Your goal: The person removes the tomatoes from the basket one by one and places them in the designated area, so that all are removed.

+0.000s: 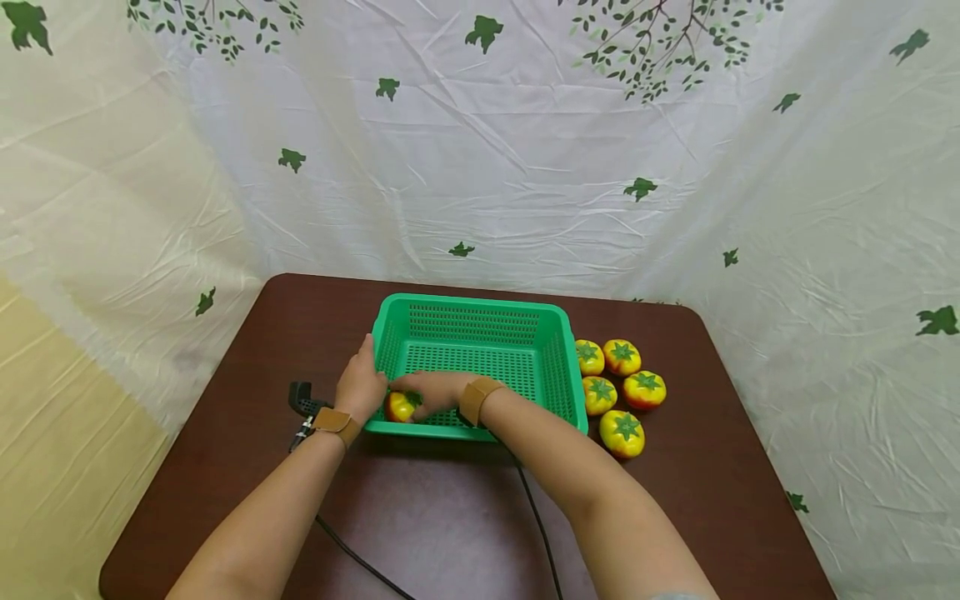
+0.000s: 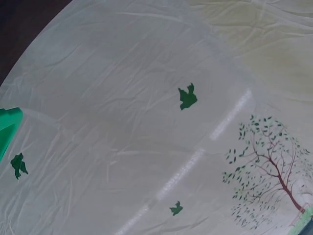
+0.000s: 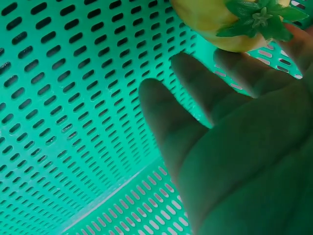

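Observation:
A green perforated plastic basket (image 1: 480,429) stands on the table. My left hand (image 1: 362,385) grips its left rim, while the left wrist view catches only a corner of the basket (image 2: 9,128). Inside the near left corner lies a yellow-and-red tomato (image 1: 401,407) with a star-shaped green leaf top. My right hand (image 1: 435,392) reaches down into the basket over this tomato. Up close, the right hand's fingers (image 3: 164,115) are extended and spread, with fingertips beside the tomato (image 3: 234,29) and the palm bare. Whether the thumb touches the fruit is hidden.
Outside the basket's right wall sit several similar tomatoes (image 1: 622,434) in a cluster. Black cables (image 1: 536,517) trail from the wrists across the dark brown table (image 1: 427,508). A white curtain (image 1: 480,208) with green leaf prints hangs behind and at the sides.

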Available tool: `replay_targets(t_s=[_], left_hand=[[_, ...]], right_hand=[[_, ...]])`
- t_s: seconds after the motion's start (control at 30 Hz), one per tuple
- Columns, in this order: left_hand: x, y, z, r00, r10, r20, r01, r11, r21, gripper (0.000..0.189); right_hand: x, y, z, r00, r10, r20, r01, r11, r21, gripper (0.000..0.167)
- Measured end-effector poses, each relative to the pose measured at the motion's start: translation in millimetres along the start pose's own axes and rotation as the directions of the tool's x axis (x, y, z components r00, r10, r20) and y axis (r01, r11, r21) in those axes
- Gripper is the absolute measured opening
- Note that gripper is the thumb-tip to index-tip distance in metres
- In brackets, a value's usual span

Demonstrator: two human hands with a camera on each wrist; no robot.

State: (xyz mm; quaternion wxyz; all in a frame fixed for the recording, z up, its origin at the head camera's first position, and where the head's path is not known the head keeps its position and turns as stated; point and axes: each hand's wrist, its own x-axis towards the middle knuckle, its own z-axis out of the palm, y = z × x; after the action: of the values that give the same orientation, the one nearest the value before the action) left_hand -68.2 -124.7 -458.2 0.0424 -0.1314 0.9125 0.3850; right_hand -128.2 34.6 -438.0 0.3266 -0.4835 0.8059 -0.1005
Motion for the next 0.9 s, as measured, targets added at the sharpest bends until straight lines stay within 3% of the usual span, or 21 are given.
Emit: replay_targets(t_s=[0.27,0.53,0.9], left_hand=[[1.2,-0.2,-1.0,1.000,0.006,-0.003,-0.006,1.000,0.001,0.073],[1.5,-1.4,-0.2,1.000,0.001,0.001,-0.001,1.000,0.010,0.073],[1.7,-1.3,-0.2,1.000,0.010,-0.003,-0.010,1.000,0.009,0.073]], right_hand=[[2.3,1.1,1.4,0.998,-0.016,-0.069,0.018,1.000,0.025,0.061],[3.9,2.6,3.7,1.000,-0.019,-0.004,0.019,0.998,-0.061,0.062],[3.3,2.8,2.6,1.000,-0.008,0.001,0.008,1.000,-0.028,0.064]])
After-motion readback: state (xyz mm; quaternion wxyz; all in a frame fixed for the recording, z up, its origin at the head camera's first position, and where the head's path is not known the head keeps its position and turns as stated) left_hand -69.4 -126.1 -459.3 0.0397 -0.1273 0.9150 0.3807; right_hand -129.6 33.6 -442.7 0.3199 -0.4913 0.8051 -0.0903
